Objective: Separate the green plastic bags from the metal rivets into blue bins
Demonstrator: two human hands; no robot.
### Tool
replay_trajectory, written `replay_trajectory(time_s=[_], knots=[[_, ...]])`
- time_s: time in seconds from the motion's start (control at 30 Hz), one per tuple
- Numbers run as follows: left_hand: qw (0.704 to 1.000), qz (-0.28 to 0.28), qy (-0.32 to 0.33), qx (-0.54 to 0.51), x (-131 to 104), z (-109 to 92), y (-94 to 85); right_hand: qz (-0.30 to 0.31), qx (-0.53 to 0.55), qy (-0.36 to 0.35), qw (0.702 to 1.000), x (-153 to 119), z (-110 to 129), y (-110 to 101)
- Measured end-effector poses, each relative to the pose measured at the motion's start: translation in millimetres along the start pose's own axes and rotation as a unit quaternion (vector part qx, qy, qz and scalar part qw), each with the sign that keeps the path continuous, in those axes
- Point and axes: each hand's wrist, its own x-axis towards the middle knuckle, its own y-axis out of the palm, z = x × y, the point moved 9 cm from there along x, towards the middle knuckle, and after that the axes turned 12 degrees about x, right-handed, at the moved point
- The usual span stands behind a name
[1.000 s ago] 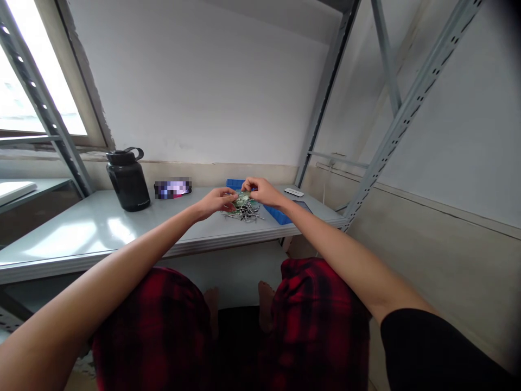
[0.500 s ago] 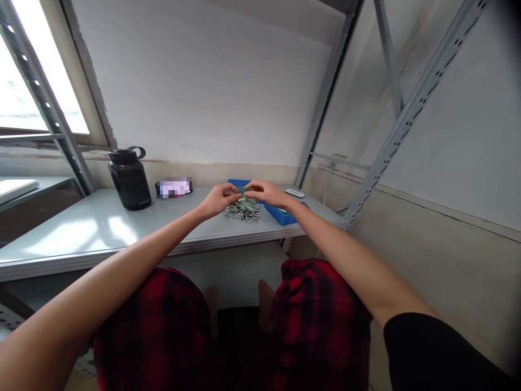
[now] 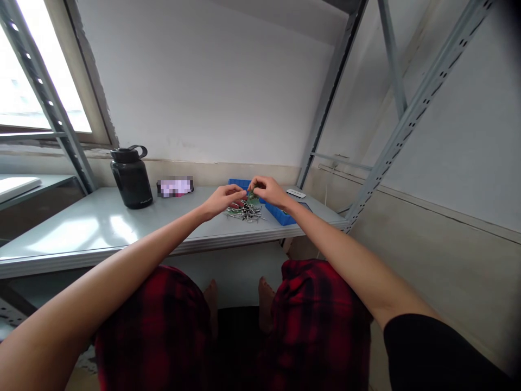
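A pile of thin metallic pieces with green bits (image 3: 246, 212) lies on the grey shelf table (image 3: 195, 222). Over the pile's left side is my left hand (image 3: 222, 201), its fingers closed together on something I cannot make out. My right hand (image 3: 268, 191) is above the pile's right side, pinching a small green piece (image 3: 253, 196) between thumb and fingers. Behind the hands sits a blue tray (image 3: 239, 183), partly hidden by them. Another blue tray (image 3: 280, 215) stands to the right of the pile, partly behind my right wrist.
At the left stands a black bottle (image 3: 131, 178), with a phone-like object (image 3: 175, 187), its screen blurred, beside it. A small white-topped item (image 3: 296, 193) lies at the right back. Metal uprights (image 3: 331, 98) frame the shelf.
My right hand has risen slightly, and the green piece shows more clearly at its fingertips. My left hand has shifted slightly right. The view has moved a little.
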Motion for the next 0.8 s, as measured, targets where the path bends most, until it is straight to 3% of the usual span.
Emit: replay_trajectory(time_s=[0.17,0.43,0.63,0.8], knots=[[0.998,0.013,-0.033,-0.046,0.1,9.9,4.4,0.029,0.053,0.005,0.998,0.3,-2.2,4.2],[0.998,0.050,-0.003,-0.028,2.3,10.3,11.6,0.072,0.112,0.051,0.990,-2.0,-3.8,10.1],[0.999,-0.039,-0.007,-0.018,4.5,8.0,-4.7,0.002,0.097,0.105,0.990,-1.7,-13.2,-1.6],[0.997,-0.081,-0.009,-0.004,5.8,8.1,-11.2,0.079,0.059,0.107,0.989,-6.5,-6.1,12.4]])
